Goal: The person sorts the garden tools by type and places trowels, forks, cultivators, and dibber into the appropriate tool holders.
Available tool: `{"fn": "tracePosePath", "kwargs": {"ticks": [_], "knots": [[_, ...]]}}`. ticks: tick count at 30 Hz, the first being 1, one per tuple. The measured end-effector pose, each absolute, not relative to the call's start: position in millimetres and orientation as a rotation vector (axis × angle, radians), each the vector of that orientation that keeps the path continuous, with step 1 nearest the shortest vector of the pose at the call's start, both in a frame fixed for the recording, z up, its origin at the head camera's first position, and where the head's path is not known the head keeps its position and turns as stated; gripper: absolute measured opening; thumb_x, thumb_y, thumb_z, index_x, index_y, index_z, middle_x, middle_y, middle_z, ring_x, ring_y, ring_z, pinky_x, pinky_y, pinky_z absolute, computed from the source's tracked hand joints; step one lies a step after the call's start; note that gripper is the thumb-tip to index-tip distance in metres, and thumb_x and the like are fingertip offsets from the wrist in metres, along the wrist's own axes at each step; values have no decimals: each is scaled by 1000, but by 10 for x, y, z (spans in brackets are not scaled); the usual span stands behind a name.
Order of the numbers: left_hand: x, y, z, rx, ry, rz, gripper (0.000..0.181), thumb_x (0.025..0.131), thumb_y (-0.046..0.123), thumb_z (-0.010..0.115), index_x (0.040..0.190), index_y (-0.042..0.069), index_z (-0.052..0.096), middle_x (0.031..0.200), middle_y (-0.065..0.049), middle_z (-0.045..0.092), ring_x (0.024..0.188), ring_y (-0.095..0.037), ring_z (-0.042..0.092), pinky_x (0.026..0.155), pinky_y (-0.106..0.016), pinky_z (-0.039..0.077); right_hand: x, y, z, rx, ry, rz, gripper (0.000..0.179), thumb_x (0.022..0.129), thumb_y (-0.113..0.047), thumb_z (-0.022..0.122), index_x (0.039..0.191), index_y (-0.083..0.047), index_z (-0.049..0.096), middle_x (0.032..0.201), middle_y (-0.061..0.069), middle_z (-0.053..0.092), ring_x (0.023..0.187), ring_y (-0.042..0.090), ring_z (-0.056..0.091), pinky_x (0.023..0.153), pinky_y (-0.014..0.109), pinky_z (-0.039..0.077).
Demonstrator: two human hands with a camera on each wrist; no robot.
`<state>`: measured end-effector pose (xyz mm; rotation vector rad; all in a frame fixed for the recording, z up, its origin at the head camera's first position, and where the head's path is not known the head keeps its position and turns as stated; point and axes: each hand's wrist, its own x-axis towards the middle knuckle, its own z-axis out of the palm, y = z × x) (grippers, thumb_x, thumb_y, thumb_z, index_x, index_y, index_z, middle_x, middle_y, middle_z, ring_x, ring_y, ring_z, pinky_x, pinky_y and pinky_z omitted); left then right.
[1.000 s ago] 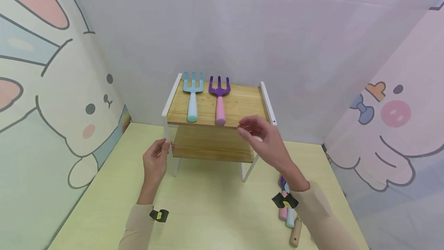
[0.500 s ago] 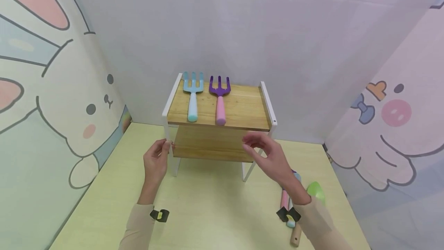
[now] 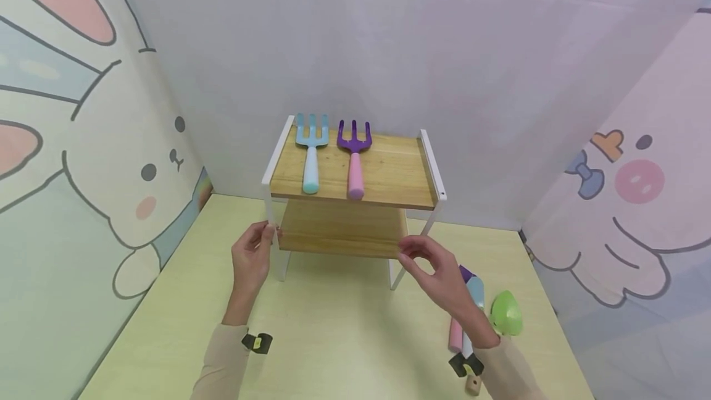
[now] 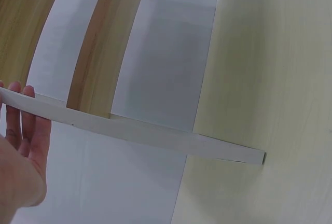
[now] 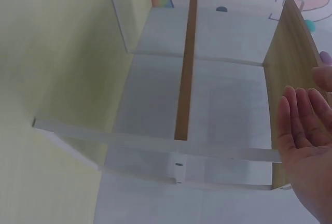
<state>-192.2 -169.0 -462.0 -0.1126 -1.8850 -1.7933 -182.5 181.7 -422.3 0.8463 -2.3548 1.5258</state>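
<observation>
A two-tier rack with a wooden top board (image 3: 397, 168), a lower board (image 3: 339, 227) and white legs stands before me. My left hand (image 3: 251, 261) grips its left front leg (image 4: 145, 133), fingers behind the white bar in the left wrist view. My right hand (image 3: 441, 276) hovers near the right end of the lower board, thumb and fingers apart and holding nothing; its fingers (image 5: 303, 112) are relaxed in the right wrist view. On top lie a light-blue hand fork (image 3: 311, 168) and a purple hand fork with a pink handle (image 3: 355, 175), side by side, tines toward the back.
Right of the rack, partly behind my right arm, lie several garden tools: a green scoop-shaped head (image 3: 507, 312), a pink handle (image 3: 455, 333), a light-blue tool (image 3: 476, 292) and a wooden handle end (image 3: 473, 385). A pale fabric wall (image 3: 355, 48) rises close behind the rack.
My right hand has dropped from the front edge of the top board to the level of the lower board, uncovering more of the tools at right. The left hand keeps its hold on the leg.
</observation>
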Motion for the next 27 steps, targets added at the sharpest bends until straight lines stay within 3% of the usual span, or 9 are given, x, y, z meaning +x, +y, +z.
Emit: {"fn": "tracePosePath", "kwargs": {"ticks": [6,13,27], "knots": [[-1930,-1684,-4615,-102,-1860,-1816,17,95,6,56,98,-10,63,92,-29,65,86,-23,68,80,-24,52,-1762,1917,-4389,760,-2403,1527,25,90,-9,65,115,-8,60,107,-1,64,95,16,62,85,27,50],[-1930,-1686,-4633,-119,-1883,-1786,18,96,7,56,99,-9,63,92,-27,66,87,-24,68,82,-26,52,-1593,1958,-4388,721,-2402,1528,24,88,1,64,112,3,59,105,10,64,91,23,62,82,25,51],[-1906,-1677,-4621,-70,-1927,-1744,19,96,12,57,100,-4,64,94,-23,68,90,-31,66,81,-17,49,-1433,2205,-4728,604,-2457,1516,27,89,-1,64,116,3,57,107,8,63,90,23,64,82,25,50]]}}
